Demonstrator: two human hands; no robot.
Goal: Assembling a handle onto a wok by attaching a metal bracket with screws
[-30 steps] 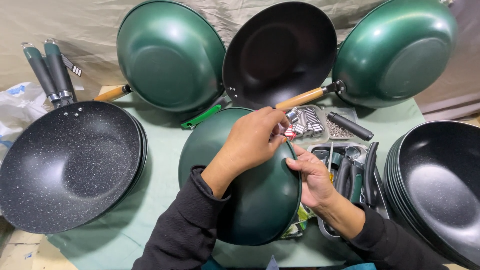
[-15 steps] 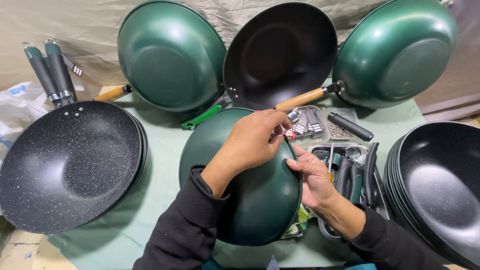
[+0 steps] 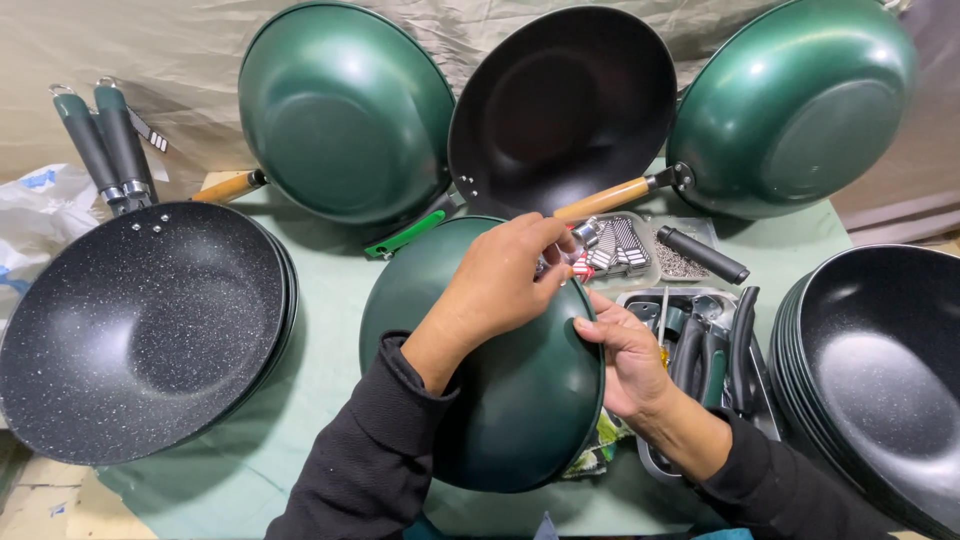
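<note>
A green wok (image 3: 500, 400) lies upside down on the table in front of me. My left hand (image 3: 500, 280) reaches over its far rim and pinches a small silver metal bracket (image 3: 585, 235) between thumb and fingers. My right hand (image 3: 625, 355) grips the wok's right rim, thumb on its outer surface. Both arms wear black sleeves.
Three woks lean against the back sheet: green (image 3: 345, 105), black with a wooden handle (image 3: 560, 105), green (image 3: 800, 105). A stack of speckled black woks (image 3: 130, 330) lies left, another (image 3: 880, 380) right. Trays of metal brackets (image 3: 625, 245) and dark handles (image 3: 705, 340) sit right of the wok.
</note>
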